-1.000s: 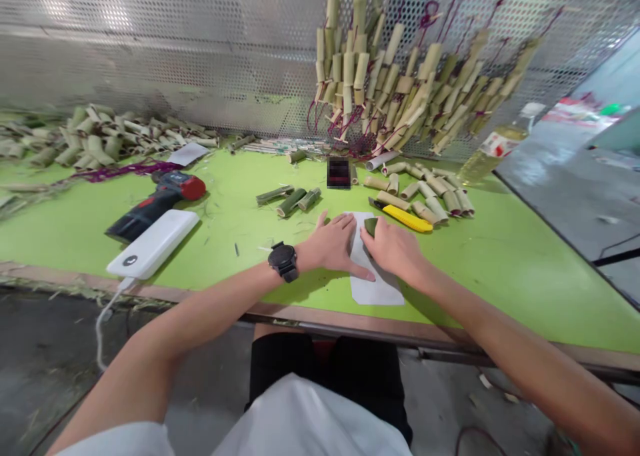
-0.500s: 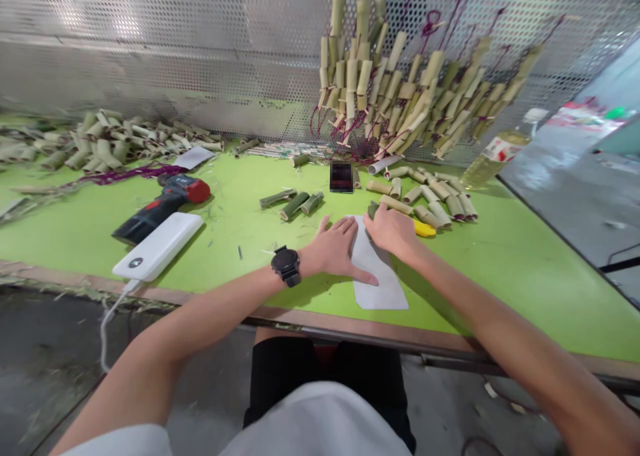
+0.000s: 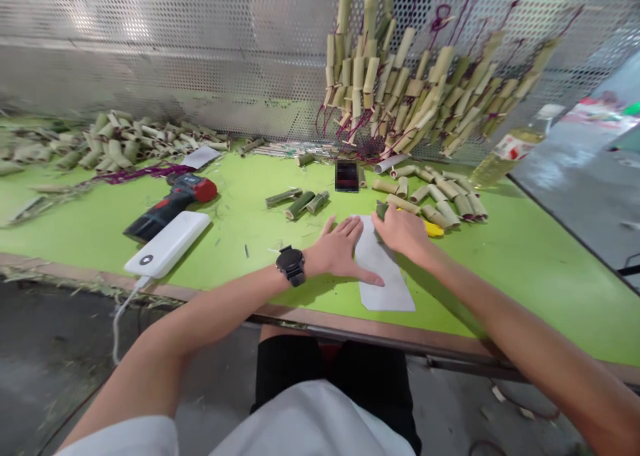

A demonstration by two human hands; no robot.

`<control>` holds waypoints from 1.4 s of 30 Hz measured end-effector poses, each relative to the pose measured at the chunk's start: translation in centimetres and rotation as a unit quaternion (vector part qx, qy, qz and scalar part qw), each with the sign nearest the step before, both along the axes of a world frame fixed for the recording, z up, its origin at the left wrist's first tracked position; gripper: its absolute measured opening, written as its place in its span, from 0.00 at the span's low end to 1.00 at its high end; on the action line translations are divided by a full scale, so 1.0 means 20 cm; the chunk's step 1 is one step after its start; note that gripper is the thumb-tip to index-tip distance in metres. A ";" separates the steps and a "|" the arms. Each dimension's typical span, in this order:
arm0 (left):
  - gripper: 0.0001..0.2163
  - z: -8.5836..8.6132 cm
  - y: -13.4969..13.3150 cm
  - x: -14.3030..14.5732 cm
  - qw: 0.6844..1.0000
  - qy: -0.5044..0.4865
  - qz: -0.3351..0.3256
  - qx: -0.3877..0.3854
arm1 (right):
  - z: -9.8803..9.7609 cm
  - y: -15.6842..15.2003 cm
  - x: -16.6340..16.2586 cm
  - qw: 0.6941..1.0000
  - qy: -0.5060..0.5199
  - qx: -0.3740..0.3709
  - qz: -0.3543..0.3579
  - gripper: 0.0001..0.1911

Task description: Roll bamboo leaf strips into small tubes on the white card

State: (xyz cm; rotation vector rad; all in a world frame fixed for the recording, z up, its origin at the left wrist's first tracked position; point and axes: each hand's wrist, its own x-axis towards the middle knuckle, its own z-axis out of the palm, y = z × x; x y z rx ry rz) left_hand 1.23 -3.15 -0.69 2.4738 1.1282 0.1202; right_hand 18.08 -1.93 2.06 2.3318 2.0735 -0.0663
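My left hand [image 3: 343,251] lies flat with spread fingers across the left side of a white sheet of paper [image 3: 385,289], its thumb reaching over the middle. At the upper right of the sheet, my right hand [image 3: 406,233] is closed round a short green bamboo piece [image 3: 381,209], whose end shows past the fingertips; the rest is hidden by the hand. Just behind that hand a yellow object [image 3: 434,229] lies on the table, partly covered, so its kind is unclear. Three cut green bamboo pieces [image 3: 300,205] lie beyond my left hand.
Left on the green table [image 3: 240,216] are a cordless drill [image 3: 173,203] and a white power bank [image 3: 170,243] with a cable. Short bamboo tubes [image 3: 443,193] lie at the right beside a bottle [image 3: 510,153]. Strung bamboo [image 3: 400,89] hangs against the perforated metal panel.
The whole view has shifted slightly, so things appear a little further right. Both hands keep nearly the same place on the paper.
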 end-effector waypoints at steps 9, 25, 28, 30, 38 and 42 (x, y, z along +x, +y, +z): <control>0.67 0.00 0.00 0.00 1.000 -0.004 0.002 -0.003 | -0.01 -0.01 0.01 1.000 0.023 -0.008 0.009 0.28; 0.64 -0.02 0.01 0.00 1.000 -0.009 -0.008 0.007 | -0.03 -0.06 0.02 0.992 0.073 -0.006 0.103 0.29; 0.67 -0.02 0.00 0.00 1.000 -0.009 0.006 -0.001 | -0.04 -0.04 0.05 0.997 0.024 0.059 0.039 0.28; 0.67 -0.01 0.00 0.00 1.000 -0.007 0.010 -0.004 | -0.04 -0.04 0.05 0.997 0.026 0.067 0.041 0.28; 0.67 -0.01 0.00 0.00 1.000 -0.006 0.008 0.001 | -0.05 -0.02 0.02 0.997 0.024 0.061 0.050 0.28; 0.66 -0.02 0.00 0.01 1.000 -0.010 0.003 0.001 | -0.04 -0.07 0.01 0.996 0.052 0.025 0.064 0.29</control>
